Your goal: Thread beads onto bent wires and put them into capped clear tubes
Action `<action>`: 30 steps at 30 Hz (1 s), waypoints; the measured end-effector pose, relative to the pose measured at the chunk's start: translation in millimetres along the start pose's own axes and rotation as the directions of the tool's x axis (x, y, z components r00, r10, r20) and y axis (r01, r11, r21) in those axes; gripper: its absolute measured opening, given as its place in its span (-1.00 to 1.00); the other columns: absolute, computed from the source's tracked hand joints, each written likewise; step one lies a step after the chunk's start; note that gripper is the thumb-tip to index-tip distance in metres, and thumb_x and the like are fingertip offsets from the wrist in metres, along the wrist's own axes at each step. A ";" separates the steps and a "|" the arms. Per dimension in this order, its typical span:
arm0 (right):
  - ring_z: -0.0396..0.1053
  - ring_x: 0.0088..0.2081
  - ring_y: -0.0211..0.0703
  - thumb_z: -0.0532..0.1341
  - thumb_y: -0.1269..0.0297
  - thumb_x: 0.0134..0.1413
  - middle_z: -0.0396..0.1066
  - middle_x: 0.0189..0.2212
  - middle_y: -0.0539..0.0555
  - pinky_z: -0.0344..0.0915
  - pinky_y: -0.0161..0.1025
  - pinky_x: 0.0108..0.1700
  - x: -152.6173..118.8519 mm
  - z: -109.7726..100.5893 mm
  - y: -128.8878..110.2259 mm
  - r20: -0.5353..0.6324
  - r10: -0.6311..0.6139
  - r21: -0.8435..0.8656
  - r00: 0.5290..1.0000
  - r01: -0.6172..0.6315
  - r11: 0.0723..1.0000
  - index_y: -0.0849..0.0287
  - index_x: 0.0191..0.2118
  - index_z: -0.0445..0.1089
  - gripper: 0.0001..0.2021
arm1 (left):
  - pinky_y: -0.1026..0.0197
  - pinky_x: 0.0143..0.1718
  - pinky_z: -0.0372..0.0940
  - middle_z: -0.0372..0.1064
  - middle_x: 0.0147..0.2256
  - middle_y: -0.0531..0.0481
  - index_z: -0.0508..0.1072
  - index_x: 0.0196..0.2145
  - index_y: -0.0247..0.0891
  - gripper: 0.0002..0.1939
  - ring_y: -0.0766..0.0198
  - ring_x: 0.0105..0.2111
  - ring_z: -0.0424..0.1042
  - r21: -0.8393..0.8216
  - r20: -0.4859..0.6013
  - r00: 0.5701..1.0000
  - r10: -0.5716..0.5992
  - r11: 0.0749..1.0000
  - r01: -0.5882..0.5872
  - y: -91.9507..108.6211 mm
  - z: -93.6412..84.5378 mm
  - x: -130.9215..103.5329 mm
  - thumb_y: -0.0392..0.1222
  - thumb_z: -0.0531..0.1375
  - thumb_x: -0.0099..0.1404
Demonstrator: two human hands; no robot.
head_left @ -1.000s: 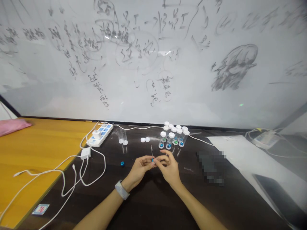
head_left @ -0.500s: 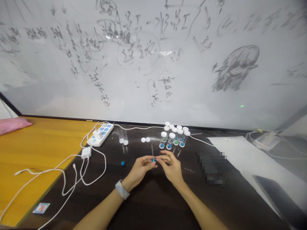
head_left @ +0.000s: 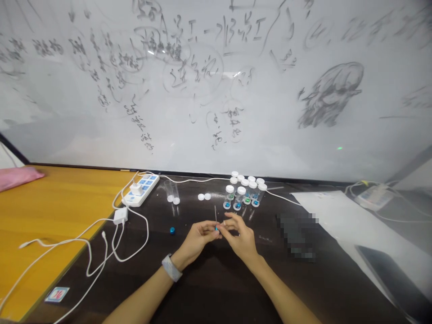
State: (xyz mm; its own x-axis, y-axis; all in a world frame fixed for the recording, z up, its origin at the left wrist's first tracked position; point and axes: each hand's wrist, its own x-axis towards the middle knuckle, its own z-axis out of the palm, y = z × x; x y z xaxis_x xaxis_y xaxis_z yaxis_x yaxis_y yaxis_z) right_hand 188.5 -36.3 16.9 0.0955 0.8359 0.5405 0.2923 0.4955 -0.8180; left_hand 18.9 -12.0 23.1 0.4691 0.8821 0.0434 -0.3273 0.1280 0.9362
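Note:
A small shiny blue piece (head_left: 216, 229), too small and covered to name exactly, sits between my fingertips above the dark table. My left hand (head_left: 200, 237) pinches it from the left. From the other side my right hand (head_left: 242, 239) closes its thumb and index finger on it, the other fingers curled above. A thin straight metal pin (head_left: 215, 213) rises beside the left fingertips; its lower end is hidden. A similar round blue piece (head_left: 172, 230) lies loose left of my left hand.
Several clear tubes with white caps (head_left: 240, 191), blue or green pieces inside, stand behind my hands. Two clear tubes (head_left: 175, 191) and two white caps (head_left: 204, 196) stand farther left. A power strip (head_left: 143, 191) with cables, a white sheet (head_left: 324, 216) and a dark flat device (head_left: 388, 274) lie around.
My right thumb and index finger have closed in, covering more of the blue piece. The pin leans slightly differently. The view has shifted a little.

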 end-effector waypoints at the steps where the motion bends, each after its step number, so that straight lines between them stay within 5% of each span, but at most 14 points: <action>1: 0.55 -0.38 -0.12 0.31 0.16 0.18 0.55 -0.33 0.02 0.54 -0.20 -0.31 0.7 -0.2 -0.7 0.008 -0.001 -0.001 1.000 0.001 1.000 0.05 0.02 0.40 -0.69 | 0.11 -0.08 0.35 0.58 -0.25 -0.15 0.61 -0.13 -0.30 -0.66 0.17 -0.27 0.53 -0.003 0.007 1.000 -0.002 1.000 0.002 0.6 0.3 0.0 -0.20 0.45 0.11; 4: 0.51 -0.40 -0.16 0.29 0.18 0.21 0.52 -0.36 0.05 0.50 -0.24 -0.35 4.3 -1.7 -2.9 0.059 -0.046 -0.015 0.997 0.047 0.999 0.10 -0.25 0.52 -0.87 | 0.12 -0.06 0.35 0.58 -0.24 -0.15 0.61 -0.13 -0.30 -0.66 0.18 -0.26 0.52 -0.005 0.018 1.000 -0.001 1.000 0.001 1.5 0.5 -0.2 -0.20 0.44 0.12; 12: 0.42 -0.56 -0.25 0.40 0.15 0.07 0.39 -0.48 -0.01 0.38 -0.32 -0.54 8.0 -1.9 5.6 0.076 0.026 0.159 0.997 -0.038 0.987 0.16 -0.51 0.41 -0.72 | 0.07 -0.05 0.38 0.58 -0.18 -0.17 0.62 -0.15 -0.29 -0.66 0.15 -0.23 0.53 -0.026 0.035 0.999 -0.020 0.999 0.021 -2.9 1.2 -1.4 -0.16 0.46 0.10; 16: 0.45 -0.53 -0.23 0.41 0.17 0.07 0.41 -0.44 0.00 0.41 -0.31 -0.51 9.0 -6.2 9.6 0.177 -0.003 0.189 0.984 -0.031 0.982 0.15 -0.43 0.45 -0.79 | 0.14 -0.11 0.38 0.59 -0.28 -0.13 0.61 -0.14 -0.30 -0.65 0.20 -0.29 0.53 -0.016 0.021 0.999 -0.033 0.999 0.033 -1.0 2.0 -1.8 -0.18 0.46 0.09; 21: 0.45 -0.45 -0.23 0.30 0.28 0.21 0.47 -0.37 0.05 0.41 -0.30 -0.44 12.8 -15.8 1.9 0.250 -0.133 0.043 0.959 0.126 0.991 0.11 -0.26 0.53 -0.94 | 0.16 -0.10 0.36 0.59 -0.29 -0.13 0.61 -0.14 -0.31 -0.65 0.21 -0.29 0.53 -0.015 0.008 1.000 -0.029 0.999 0.029 2.1 1.5 -1.7 -0.19 0.46 0.09; 30: 0.44 -0.35 -0.17 0.20 0.33 0.28 0.50 -0.30 0.11 0.40 -0.28 -0.39 15.1 -26.7 -5.4 0.323 -0.244 -0.102 0.914 0.290 0.951 0.10 -0.17 0.52 -0.87 | 0.16 -0.08 0.35 0.58 -0.23 -0.15 0.62 -0.12 -0.30 -0.67 0.21 -0.27 0.52 0.039 0.040 0.999 -0.008 0.999 0.006 0.2 -0.5 -0.2 -0.19 0.43 0.14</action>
State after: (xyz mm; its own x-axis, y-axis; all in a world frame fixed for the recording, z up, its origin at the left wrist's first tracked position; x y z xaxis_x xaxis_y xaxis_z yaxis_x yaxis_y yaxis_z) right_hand 213.8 -32.7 34.8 -0.2913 0.7195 0.6304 0.4033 0.6899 -0.6011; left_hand 18.3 -11.9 23.1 0.5045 0.8620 0.0501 -0.2923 0.1159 0.9493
